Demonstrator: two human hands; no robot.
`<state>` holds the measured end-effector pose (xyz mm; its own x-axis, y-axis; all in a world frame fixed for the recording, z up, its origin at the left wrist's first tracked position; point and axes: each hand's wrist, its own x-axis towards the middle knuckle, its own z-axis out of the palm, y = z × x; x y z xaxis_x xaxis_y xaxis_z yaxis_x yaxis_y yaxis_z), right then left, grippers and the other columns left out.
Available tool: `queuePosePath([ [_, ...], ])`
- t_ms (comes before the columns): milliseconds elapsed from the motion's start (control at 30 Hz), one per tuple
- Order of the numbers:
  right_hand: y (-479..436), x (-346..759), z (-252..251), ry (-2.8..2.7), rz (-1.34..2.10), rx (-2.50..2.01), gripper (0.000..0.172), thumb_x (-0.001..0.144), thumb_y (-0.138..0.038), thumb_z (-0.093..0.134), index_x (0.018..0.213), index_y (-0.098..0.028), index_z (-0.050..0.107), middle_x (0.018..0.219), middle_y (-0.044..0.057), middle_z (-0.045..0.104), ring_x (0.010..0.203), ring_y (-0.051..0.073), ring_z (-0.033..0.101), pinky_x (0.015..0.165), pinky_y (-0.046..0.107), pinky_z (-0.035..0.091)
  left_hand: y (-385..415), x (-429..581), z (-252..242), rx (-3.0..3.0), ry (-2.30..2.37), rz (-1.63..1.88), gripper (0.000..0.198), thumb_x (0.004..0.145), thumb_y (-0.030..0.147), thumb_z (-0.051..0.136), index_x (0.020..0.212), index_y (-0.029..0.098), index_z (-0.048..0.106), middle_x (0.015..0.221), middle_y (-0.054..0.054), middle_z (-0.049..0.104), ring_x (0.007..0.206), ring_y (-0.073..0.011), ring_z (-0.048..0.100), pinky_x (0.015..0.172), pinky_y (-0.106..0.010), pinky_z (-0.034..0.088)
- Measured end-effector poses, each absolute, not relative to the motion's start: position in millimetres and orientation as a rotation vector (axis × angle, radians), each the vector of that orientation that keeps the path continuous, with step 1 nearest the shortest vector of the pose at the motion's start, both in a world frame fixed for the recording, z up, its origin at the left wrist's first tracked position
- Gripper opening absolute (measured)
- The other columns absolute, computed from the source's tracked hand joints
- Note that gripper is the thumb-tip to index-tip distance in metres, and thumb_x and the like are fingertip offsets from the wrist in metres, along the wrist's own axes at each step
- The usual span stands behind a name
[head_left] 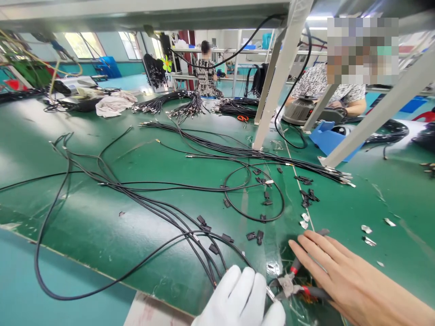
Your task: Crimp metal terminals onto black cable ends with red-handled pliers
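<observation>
The gloved left hand point(238, 301) curls its fingers closed around a black cable point(64, 298), metal tip point(270, 293) at the pliers point(287, 286); the bare right hand point(340, 271) stretches straight fingers over the handles, its grip hidden beneath and impossible to tell. The near edge of the green tabletop point(102, 244) runs toward 9 o'clock; bare patches separate clips point(260, 237) at 11, below a bundle point(234, 148) at 12.

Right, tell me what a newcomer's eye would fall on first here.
First, the white-gloved left hand at bottom centre, with pliers between it and the bare right hand. Then the black cables across the green table. At the back, left of centre, a yellow flower shape pops out.
</observation>
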<state>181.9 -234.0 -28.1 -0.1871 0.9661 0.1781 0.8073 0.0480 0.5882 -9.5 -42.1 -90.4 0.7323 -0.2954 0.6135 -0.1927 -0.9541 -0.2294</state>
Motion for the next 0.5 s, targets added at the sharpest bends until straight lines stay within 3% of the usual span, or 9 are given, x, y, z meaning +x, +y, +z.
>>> queuePosePath([
  [200, -221, 187, -18, 2.161, 0.849, 1.689, 0.058, 0.061, -0.004, 0.043, 0.115, -0.001, 0.062, 0.109, 0.022, 0.070, 0.092, 0.037, 0.070, 0.067, 0.049, 0.065, -42, -12, -92, -2.795, 0.404, -1.000, 0.015, 0.092, 0.027, 0.061, 0.107, 0.026, 0.062, 0.108, 0.000, 0.068, 0.100, -0.0178, 0.064, 0.115, -0.040, 0.036],
  [367, -217, 188, -13, 2.172, 0.848, 1.643, 0.057, 0.062, -0.002, 0.041, 0.114, -0.002, 0.065, 0.110, 0.021, 0.070, 0.093, 0.037, 0.071, 0.067, 0.049, 0.065, -43, -11, -90, -2.782, 0.409, -0.976, 0.020, 0.091, 0.031, 0.063, 0.110, 0.026, 0.060, 0.110, -0.001, 0.068, 0.102, -0.0178, 0.064, 0.113, -0.039, 0.038],
  [500, -214, 189, -12, 2.189, 0.833, 1.619, 0.058, 0.061, -0.002, 0.040, 0.112, -0.002, 0.066, 0.111, 0.022, 0.070, 0.094, 0.038, 0.070, 0.067, 0.050, 0.064, -45, -8, -79, -2.819, 0.387, -1.022, 0.008, 0.090, 0.026, 0.064, 0.097, 0.023, 0.061, 0.097, -0.001, 0.069, 0.093, -0.0173, 0.065, 0.112, -0.039, 0.039],
])
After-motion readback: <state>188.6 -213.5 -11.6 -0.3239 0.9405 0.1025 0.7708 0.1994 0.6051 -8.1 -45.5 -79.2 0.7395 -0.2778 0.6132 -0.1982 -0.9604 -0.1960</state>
